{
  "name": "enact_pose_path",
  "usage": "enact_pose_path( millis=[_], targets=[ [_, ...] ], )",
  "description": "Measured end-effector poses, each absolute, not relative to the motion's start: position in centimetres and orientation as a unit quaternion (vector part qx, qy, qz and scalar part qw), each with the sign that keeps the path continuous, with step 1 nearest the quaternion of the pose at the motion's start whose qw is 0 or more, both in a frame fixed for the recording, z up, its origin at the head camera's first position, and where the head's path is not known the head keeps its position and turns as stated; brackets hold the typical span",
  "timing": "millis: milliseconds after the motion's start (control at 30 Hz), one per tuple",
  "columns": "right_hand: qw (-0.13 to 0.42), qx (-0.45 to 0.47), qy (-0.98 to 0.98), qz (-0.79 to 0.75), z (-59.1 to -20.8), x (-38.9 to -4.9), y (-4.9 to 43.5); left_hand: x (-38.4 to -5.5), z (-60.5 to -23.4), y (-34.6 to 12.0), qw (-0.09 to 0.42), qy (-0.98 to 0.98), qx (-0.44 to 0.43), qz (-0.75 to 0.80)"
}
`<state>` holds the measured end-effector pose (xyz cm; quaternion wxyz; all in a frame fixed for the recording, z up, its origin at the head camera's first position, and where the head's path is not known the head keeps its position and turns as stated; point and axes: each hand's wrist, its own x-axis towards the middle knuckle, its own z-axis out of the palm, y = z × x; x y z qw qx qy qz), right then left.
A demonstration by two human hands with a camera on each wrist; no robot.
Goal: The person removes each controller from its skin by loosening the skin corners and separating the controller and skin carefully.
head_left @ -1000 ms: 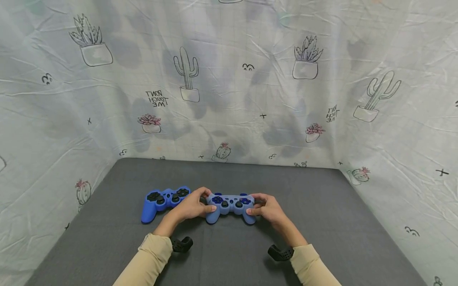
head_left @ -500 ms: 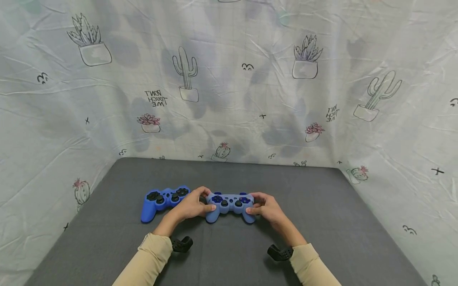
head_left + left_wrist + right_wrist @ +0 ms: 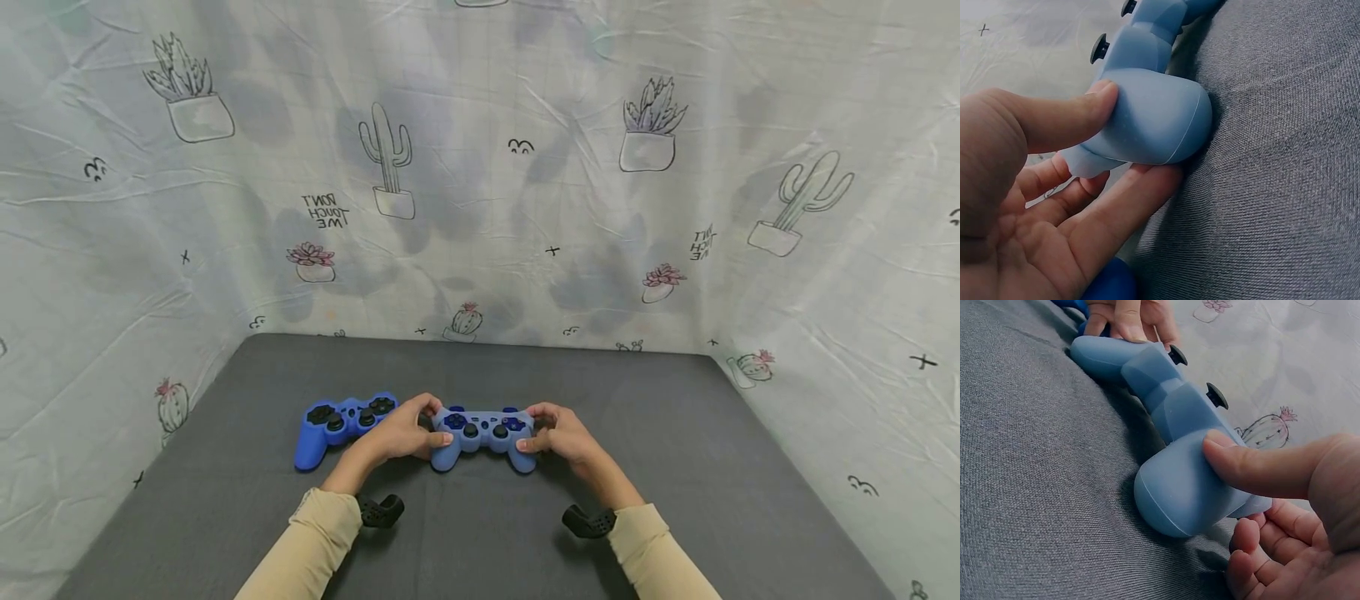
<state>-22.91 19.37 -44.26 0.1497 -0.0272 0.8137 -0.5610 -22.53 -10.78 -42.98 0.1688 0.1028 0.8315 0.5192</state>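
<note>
A light blue game controller (image 3: 484, 423) with two dark thumbsticks lies face up on the grey cloth, between both hands. My left hand (image 3: 407, 428) grips its left end, thumb on top of the handle and fingers at the side and underneath, as the left wrist view shows with the pale handle (image 3: 1154, 115). At the other end my right hand (image 3: 564, 435) pinches the right handle (image 3: 1179, 481), thumb above and fingers curled by the side. A darker blue game controller (image 3: 313, 443) rests to the left, partly hidden behind my left hand.
Grey cloth (image 3: 480, 533) covers the table. A pale curtain (image 3: 480, 208) printed with cacti stands behind it and along both sides. Each wrist wears a black curved mount, the left mount (image 3: 381, 512) and the right mount (image 3: 588, 522).
Both hands keep their hold on the light blue controller, and neither controller has visibly moved. Only the head view has shifted slightly.
</note>
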Motion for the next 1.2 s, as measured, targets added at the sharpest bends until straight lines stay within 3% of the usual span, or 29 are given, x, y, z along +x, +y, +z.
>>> enact_pose_path(
  millis=[200,1200],
  targets=[
    [0.142,-0.022,0.813,-0.564,-44.65,-23.09,19.54,-22.39,-43.22,-10.61,0.190,0.798,0.097,0.563],
    [0.109,-0.004,0.803,-0.586,-44.99,-22.98,19.34,-22.34,-43.66,-10.94,0.180,0.790,0.125,0.573]
  ],
)
